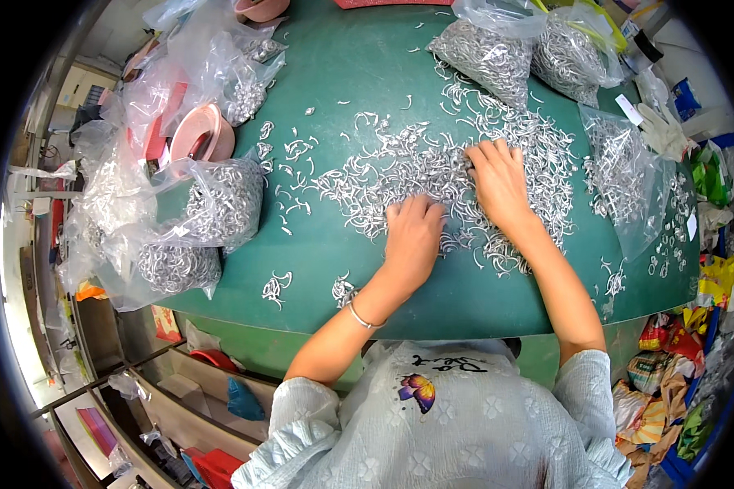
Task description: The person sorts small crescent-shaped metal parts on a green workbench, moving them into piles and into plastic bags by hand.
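Note:
A wide, loose pile of small curved silver-grey metal pieces (367, 183) is spread over the green tabletop (294, 236). My left hand (414, 234) is at the pile's near edge, its fingers curled down among the pieces. Those fingertips are hidden, and I cannot make out what they hold. Farther off and to the right, my right hand (500, 181) rests on the pile, fingers bent a little and apart, tips touching the pieces. No piece is seen gripped in it.
Clear bags of metal pieces (224, 200) crowd the left side beside a pink bowl (202, 134). More filled bags (485, 61) stand at the far right, and another bag (620, 175) lies at the right. Small clusters (276, 288) dot the near edge. Drawers (179, 391) are below left.

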Demonstrator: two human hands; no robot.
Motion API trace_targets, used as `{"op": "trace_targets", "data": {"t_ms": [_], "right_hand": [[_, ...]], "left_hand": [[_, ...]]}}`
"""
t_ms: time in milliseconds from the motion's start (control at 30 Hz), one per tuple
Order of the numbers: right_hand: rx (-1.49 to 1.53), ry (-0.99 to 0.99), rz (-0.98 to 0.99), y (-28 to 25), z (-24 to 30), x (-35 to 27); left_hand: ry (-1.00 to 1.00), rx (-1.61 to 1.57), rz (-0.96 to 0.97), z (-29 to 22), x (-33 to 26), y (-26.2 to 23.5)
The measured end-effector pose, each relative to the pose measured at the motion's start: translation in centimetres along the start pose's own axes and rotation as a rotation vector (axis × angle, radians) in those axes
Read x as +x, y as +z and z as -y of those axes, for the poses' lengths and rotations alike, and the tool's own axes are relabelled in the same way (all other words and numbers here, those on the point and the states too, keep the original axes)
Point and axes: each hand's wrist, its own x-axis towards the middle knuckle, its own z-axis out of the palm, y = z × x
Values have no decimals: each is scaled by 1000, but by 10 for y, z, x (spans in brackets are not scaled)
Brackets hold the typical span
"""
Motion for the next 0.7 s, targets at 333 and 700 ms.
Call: {"op": "trace_targets", "data": {"t_ms": [333, 700], "right_hand": [[101, -74, -28, -9, -5, 2], [685, 194, 90, -43, -3, 10]], "left_hand": [[-93, -202, -68, -5, 4, -15], [-157, -152, -59, 34, 32, -16]]}}
